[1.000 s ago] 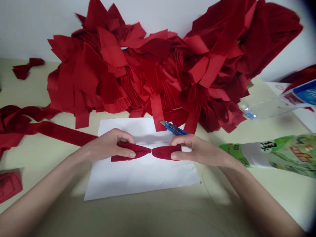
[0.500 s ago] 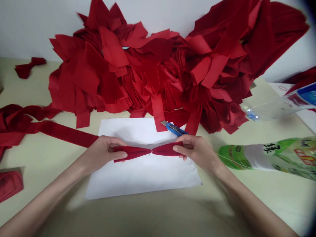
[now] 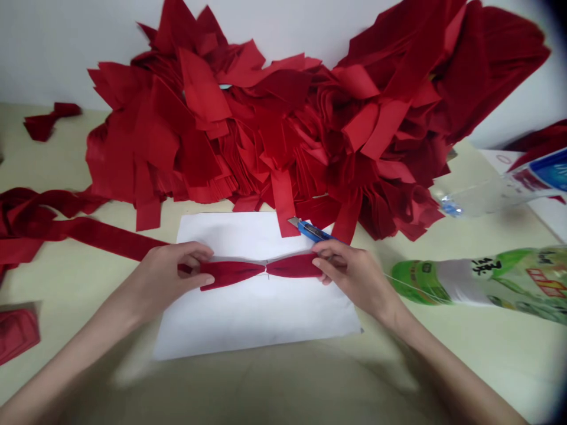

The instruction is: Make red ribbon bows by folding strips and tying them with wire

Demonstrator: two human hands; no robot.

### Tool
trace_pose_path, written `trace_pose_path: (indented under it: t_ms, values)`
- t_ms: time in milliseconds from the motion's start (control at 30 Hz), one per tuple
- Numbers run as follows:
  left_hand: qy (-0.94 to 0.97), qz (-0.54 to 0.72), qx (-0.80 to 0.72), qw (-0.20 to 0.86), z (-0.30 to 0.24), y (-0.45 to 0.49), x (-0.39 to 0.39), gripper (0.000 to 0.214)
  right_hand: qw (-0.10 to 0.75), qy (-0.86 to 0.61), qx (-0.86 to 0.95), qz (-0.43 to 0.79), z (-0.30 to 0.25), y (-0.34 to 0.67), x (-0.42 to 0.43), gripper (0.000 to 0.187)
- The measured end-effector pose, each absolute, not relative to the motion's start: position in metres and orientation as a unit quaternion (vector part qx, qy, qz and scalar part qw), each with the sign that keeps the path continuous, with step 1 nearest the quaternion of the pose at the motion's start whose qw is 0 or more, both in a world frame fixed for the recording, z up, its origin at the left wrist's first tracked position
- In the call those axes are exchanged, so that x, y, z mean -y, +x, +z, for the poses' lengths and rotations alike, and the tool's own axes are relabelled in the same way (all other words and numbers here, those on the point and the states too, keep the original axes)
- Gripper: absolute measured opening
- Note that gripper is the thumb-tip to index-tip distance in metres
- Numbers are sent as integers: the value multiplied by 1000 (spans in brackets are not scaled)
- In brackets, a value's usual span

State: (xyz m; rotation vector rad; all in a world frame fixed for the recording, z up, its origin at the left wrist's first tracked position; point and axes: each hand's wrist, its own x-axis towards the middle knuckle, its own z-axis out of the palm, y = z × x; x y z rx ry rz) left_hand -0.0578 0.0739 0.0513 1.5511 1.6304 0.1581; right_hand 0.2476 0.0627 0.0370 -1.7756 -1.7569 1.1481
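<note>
A red velvet ribbon piece (image 3: 234,273), pinched in at its middle by a thin pale thread, lies level across a white paper sheet (image 3: 257,321). My left hand (image 3: 170,277) is at its left end, thumb over the ribbon and fingers curled above. A long red ribbon strip (image 3: 110,236) runs behind that hand; whether the two join is hidden. My right hand (image 3: 349,268) pinches the right end between thumb and fingers. Just above the right fingers lies a blue utility knife (image 3: 314,230), its blade pointing left.
A large heap of cut red ribbon pieces (image 3: 266,124) fills the back of the table. On the right lie a green-labelled bottle (image 3: 465,274) and a clear plastic bottle or bag (image 3: 491,192). Small red pieces (image 3: 44,124) sit at the left.
The ribbon piece has shifted slightly left. My left hand has slid left along it, uncovering more of its end, while my right hand has hardly moved.
</note>
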Motion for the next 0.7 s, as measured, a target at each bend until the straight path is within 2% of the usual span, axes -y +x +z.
trace_pose_path:
  t_ms: [367,567,633,700]
  values:
    - [619,84,-659,419,47,-52,-76,29,190,-647,635,378,36,250,-63,16]
    - [618,75,-656,428,53,-52,-79,35,168,-653,653,346,41,251,-61,18]
    - [614,89,-670,408,60,-62,-82,36,193,-662,660,300,49,252,-59,21]
    - [610,115,-699,356,67,-84,-87,35,265,-664,647,265,60,255,-56,26]
